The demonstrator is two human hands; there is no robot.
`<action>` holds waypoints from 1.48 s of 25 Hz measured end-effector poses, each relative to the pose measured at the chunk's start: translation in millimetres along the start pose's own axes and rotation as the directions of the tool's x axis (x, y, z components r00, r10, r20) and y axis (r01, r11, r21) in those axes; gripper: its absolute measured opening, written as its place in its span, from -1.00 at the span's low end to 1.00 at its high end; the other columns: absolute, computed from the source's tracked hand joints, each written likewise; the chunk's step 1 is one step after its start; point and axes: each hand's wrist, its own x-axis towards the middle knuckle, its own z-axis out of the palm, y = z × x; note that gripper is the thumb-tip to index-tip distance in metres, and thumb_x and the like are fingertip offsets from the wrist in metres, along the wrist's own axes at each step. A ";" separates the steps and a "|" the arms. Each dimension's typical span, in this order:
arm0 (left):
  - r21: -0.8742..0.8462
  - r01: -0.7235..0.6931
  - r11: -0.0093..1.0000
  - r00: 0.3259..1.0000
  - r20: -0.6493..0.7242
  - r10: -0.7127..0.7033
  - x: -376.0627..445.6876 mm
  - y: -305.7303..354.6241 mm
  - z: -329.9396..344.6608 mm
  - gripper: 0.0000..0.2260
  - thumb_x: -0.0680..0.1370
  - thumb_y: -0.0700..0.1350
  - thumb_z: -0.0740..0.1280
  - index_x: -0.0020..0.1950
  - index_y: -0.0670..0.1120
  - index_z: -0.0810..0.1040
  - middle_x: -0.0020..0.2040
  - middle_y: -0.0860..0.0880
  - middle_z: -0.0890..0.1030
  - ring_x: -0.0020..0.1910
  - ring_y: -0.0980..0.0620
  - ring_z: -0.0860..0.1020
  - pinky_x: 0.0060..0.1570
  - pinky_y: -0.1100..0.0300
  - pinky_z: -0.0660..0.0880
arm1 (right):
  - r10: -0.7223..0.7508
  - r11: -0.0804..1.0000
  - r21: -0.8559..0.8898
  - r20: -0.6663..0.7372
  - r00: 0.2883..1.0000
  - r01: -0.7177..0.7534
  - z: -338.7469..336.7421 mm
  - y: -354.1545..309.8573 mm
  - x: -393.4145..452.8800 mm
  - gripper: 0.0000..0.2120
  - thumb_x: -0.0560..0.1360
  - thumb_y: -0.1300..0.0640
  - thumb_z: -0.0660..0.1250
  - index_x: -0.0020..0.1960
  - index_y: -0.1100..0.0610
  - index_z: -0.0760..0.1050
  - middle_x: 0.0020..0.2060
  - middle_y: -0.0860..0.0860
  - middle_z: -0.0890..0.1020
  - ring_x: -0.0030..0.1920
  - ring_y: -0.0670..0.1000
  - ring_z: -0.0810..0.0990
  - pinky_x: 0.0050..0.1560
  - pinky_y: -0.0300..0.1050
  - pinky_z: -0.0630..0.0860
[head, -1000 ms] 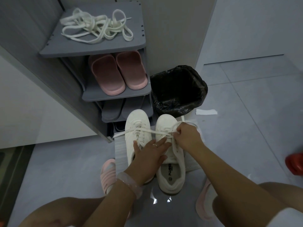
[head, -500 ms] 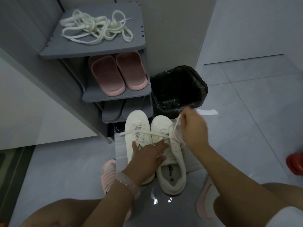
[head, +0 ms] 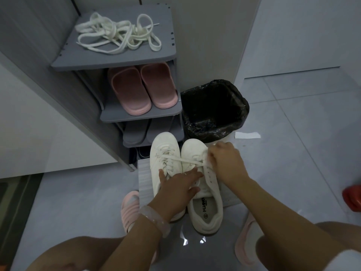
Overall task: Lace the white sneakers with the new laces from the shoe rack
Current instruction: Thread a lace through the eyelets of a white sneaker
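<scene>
Beside the grey shoe rack [head: 117, 61], on the floor at its foot, the two white sneakers [head: 197, 173] stand side by side on a pale ribbed mat [head: 144, 178], toes toward the rack. From the head camera, the left hand [head: 175, 190] lies across both shoes with its fingers [head: 192, 172] spread and fairly straight, pressing the tongues down to hold the pair steady. The right hand [head: 224, 163] is over the sneaker farther from the rack, curled, and seems to pinch a lace [head: 175, 159] that runs taut from it across both shoes; the fingertips themselves are hidden, so I can't be sure of the exact grip. The new laces [head: 119, 35] lie in a loose tangle on the rack's top shelf, well apart from the shoes and untouched. A black-lined bin [head: 213, 112] stands just beside the rack, behind the sneakers.

My guess is that the old lace is being drawn out of the eyelets, so the task is at an early step. Next, the lace has to be freed completely, the other shoe stripped too, and only then a new lace fetched from the top shelf.
</scene>
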 end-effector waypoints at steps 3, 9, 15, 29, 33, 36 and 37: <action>-0.004 0.009 1.000 1.000 -0.004 -0.009 0.4 0.8 -0.9 -0.63 0.61 0.01 0.15 0.41 0.19 0.25 0.48 0.22 0.19 0.45 0.19 0.19 0.38 -0.26 -0.31 | 0.370 0.849 0.516 -0.434 0.821 -0.110 -32.6 6.1 15.1 -0.88 0.55 0.25 0.17 -0.10 0.21 0.47 -0.17 0.10 0.52 -0.13 0.04 0.45 -0.17 -0.27 0.31; -0.016 0.050 0.999 0.985 -0.163 -0.052 6.7 7.4 -8.0 -0.70 0.62 0.01 0.11 0.36 0.16 0.34 0.30 0.14 0.48 0.33 0.11 0.37 0.43 -0.19 -0.19 | 0.513 0.724 0.657 -0.313 0.800 -0.208 -57.5 22.4 19.1 -0.89 0.56 0.22 0.15 -0.05 0.18 0.45 -0.18 0.08 0.53 -0.16 0.03 0.47 -0.23 -0.28 0.31; 0.095 0.163 0.982 0.916 -0.385 -0.115 36.9 8.8 -6.3 -0.78 0.57 -0.07 0.17 0.18 -0.01 0.49 0.16 0.01 0.52 0.20 -0.01 0.43 0.17 0.07 0.22 | 0.037 0.952 0.267 0.376 0.926 -0.147 13.2 11.7 -9.5 -0.34 0.48 -0.10 0.30 0.49 0.02 0.14 0.43 0.09 0.25 0.43 0.13 0.20 0.41 0.08 0.22; -0.022 0.272 0.962 0.955 -0.115 -0.273 61.7 24.8 -17.3 -0.65 0.58 0.01 0.07 0.13 -0.19 0.50 0.15 -0.14 0.52 0.16 -0.11 0.46 0.21 -0.02 0.35 | 0.087 0.951 0.204 0.544 0.834 -0.232 24.4 2.2 -15.8 -0.08 0.43 -0.19 0.32 0.52 -0.01 -0.23 0.53 0.01 -0.06 0.51 0.14 -0.03 0.43 0.24 0.09; -0.587 0.305 0.750 0.885 -0.115 -0.451 45.6 31.3 -40.8 -0.64 0.60 -0.04 0.08 -0.27 -0.17 0.51 -0.21 -0.04 0.56 -0.21 0.02 0.46 -0.24 0.18 0.32 | 0.124 0.931 0.217 0.572 0.811 -0.295 26.7 0.0 -17.2 -0.09 0.43 -0.17 0.31 0.51 -0.09 -0.25 0.50 0.06 0.03 0.47 0.21 0.09 0.39 0.26 0.17; -0.961 0.116 0.250 0.889 -0.012 -0.458 22.8 32.6 -52.0 -0.61 0.54 -0.03 0.14 -0.47 -0.08 0.44 -0.34 0.00 0.50 -0.24 0.05 0.44 -0.22 0.21 0.31 | 0.139 0.899 0.257 0.601 0.787 -0.355 27.4 -0.2 -16.6 -0.10 0.44 -0.14 0.32 0.50 -0.11 -0.27 0.48 0.18 0.06 0.46 0.27 0.11 0.41 0.21 0.18; -0.998 0.032 0.050 0.920 0.010 -0.391 16.2 32.3 -56.0 -0.65 0.53 -0.04 0.15 -0.44 -0.09 0.43 -0.31 -0.03 0.52 -0.19 0.04 0.47 -0.15 0.20 0.35 | 0.144 0.891 0.265 0.605 0.783 -0.369 26.2 -2.1 -16.5 -0.11 0.45 -0.11 0.32 0.51 -0.10 -0.26 0.48 0.20 0.03 0.45 0.28 0.11 0.42 0.18 0.17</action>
